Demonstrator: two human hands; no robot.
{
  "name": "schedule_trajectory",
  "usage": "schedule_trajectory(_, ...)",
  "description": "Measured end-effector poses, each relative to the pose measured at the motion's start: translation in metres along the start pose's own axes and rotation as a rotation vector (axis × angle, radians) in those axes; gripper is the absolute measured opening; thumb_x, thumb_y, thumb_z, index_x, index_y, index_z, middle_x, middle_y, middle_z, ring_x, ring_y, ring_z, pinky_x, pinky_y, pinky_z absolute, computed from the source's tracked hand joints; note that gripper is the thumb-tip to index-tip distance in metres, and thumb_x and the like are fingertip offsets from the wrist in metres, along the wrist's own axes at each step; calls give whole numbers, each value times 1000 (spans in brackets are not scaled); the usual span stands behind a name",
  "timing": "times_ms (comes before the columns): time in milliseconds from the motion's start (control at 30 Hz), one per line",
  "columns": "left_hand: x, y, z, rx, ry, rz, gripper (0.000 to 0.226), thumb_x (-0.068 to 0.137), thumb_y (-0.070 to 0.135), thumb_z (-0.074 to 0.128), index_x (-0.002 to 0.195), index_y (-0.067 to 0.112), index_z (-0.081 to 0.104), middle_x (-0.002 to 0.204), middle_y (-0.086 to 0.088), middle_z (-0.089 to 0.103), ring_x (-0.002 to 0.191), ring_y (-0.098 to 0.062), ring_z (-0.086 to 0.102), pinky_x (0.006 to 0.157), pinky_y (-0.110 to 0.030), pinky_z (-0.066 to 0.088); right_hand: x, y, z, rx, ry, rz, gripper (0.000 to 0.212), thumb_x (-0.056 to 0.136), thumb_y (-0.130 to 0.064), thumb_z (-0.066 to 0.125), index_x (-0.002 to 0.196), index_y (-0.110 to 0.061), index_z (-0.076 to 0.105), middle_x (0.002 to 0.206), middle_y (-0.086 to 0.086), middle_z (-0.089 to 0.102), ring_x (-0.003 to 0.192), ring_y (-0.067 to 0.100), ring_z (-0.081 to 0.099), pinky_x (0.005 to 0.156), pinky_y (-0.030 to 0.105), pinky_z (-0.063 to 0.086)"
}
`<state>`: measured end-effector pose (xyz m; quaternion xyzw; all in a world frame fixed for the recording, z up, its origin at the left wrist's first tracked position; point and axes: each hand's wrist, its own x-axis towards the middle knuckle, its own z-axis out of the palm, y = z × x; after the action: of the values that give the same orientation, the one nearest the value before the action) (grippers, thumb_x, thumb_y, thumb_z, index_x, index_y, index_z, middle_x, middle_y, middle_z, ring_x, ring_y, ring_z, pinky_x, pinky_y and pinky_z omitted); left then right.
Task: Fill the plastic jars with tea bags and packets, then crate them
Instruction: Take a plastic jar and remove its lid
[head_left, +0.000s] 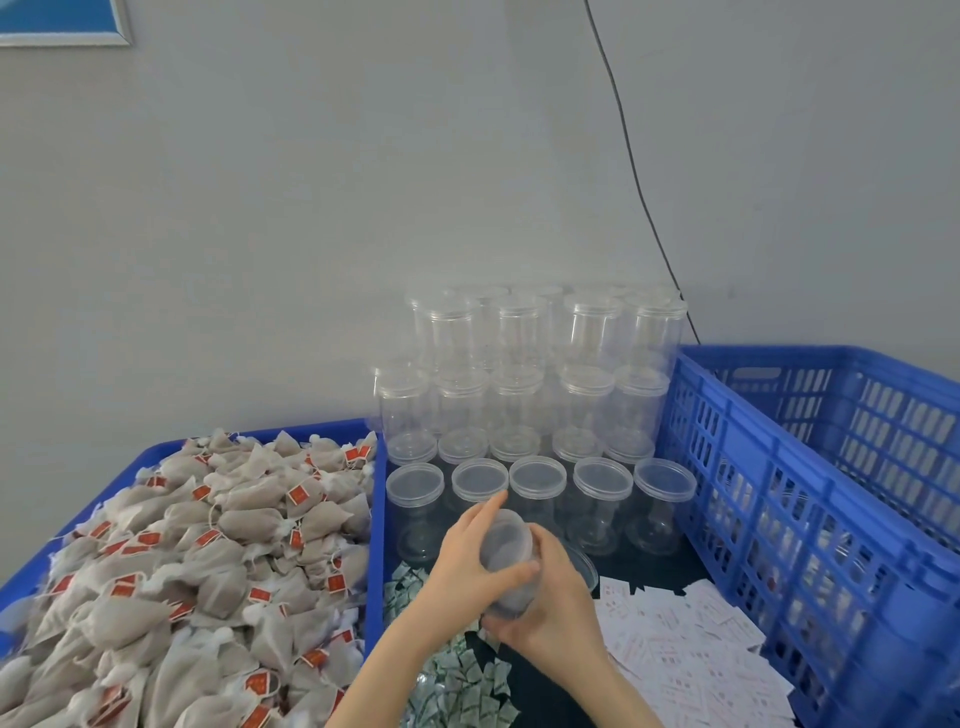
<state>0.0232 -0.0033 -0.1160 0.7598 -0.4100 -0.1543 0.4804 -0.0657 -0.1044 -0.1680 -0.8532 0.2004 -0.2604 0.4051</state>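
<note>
Clear plastic jar (506, 564) sits tilted at 6 o'clock, held between both hands: the left hand's (467, 558) grip curls around its side, the right hand's (550, 605) grip cups its base. Tea bags (208, 561) heap in a blue tray (375, 519) at 8 o'clock. Stacked jars (524, 395) stand at 12 o'clock, white packets (680, 654) at 4 o'clock, a blue crate (810, 509) at 3 o'clock.

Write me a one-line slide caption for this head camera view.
Both hands, left and right, hold a clear jar between heaped tea bags and a blue crate.
</note>
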Motion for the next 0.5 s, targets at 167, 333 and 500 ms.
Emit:
schedule_trajectory(167,1,-2,-10,-14,-80,-52,82,61,37,70,132,50,29,135,12,36,127,-11,35,106,-35,37,0,0,0,-61,-30,42,94,50,-54,71,134,-38,33,125,-24,50,110,2,55,90,25,51)
schedule_trajectory(333,0,3,2,116,201,-142,75,71,58,68,137,41,37,117,10,34,121,-15,31,94,-29,35,0,-2,4,-136,29,-1,88,58,-51,74,136,-36,36,129,-24,48,117,2,52,99,32,47)
schedule_trajectory(500,-1,0,3,81,126,-121,83,79,53,67,147,37,22,131,10,27,128,-14,25,103,-30,33,0,-2,8,-152,42,-21,91,60,-49,75,140,-30,36,133,-21,45,121,3,49,103,34,44)
